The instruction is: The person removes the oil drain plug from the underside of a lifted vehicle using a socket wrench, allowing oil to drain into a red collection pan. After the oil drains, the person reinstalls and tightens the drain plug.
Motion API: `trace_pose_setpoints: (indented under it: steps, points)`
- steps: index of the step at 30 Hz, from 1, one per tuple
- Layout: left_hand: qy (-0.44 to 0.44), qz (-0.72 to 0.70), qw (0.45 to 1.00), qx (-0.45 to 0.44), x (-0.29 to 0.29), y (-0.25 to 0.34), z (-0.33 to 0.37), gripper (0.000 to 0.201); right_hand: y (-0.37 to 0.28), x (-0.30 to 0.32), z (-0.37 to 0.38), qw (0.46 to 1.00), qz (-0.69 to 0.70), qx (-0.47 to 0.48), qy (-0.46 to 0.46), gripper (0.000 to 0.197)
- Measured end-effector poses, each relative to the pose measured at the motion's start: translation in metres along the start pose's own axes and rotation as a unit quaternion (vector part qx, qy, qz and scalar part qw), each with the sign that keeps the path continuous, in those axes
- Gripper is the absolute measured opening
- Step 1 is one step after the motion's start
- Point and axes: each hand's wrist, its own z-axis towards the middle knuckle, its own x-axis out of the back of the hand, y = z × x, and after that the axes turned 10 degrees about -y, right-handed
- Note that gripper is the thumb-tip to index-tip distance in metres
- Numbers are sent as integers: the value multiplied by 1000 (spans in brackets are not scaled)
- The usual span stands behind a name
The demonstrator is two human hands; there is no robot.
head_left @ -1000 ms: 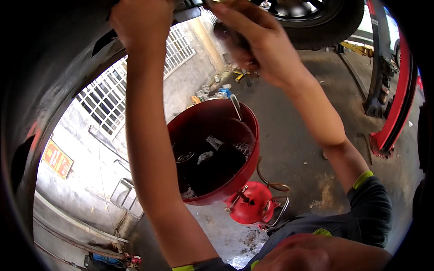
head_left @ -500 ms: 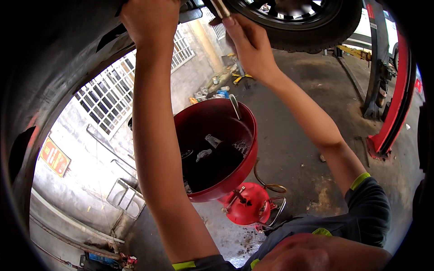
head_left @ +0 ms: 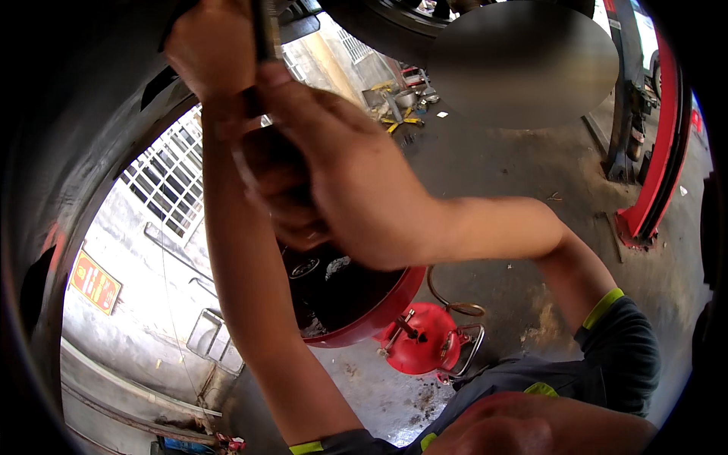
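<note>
Both my arms reach up under a raised car. My left hand (head_left: 212, 49) is closed high at the upper left, close to the dark underside, and what its fingers hold is hidden. My right hand (head_left: 334, 167) is wrapped round the lower end of a metal tool handle (head_left: 265, 30). The handle runs upward beside my left hand; its upper end is out of sight, so I cannot tell the exact tool. Below my hands stands a red oil drain pan (head_left: 371, 311) with dark oil inside, partly covered by my right hand and left forearm.
A red round tank (head_left: 421, 341) with a hose and metal handle stands under the pan. A car tyre (head_left: 364, 34) hangs at the top. At right is a red lift post (head_left: 663, 152). Clutter and a yellow-footed stand (head_left: 402, 121) lie along the wall.
My right hand has swung left and down toward my left forearm with the tool handle, and now covers part of the drain pan. My left hand has shifted slightly left.
</note>
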Motion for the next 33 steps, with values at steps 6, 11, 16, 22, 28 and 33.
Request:
trace_pose_setpoints:
  steps: [6, 11, 16, 22, 28, 33]
  points:
    - [7, 1, 1000, 3, -17, 18, -6, 21, -17, 6, -8, 999, -10, -31, 42, 49]
    - [22, 28, 999, -9, -4, 6, -2, 20, -20, 59, -6, 939, -331, 37, 85, 43]
    - [1, 29, 999, 39, 0, 13, 5, 21, -59, 119, 11, 838, -522, 106, 119, 30]
    - [-20, 32, 997, 62, -7, 19, -3, 23, -28, 87, -7, 880, -465, 31, 94, 43]
    - [5, -36, 999, 22, 3, 14, -3, 24, -2, 29, -2, 993, -113, -13, 37, 36]
    - [-44, 24, 998, 41, -21, 6, -17, 22, 8, -32, 19, 988, 81, 4, 130, 39]
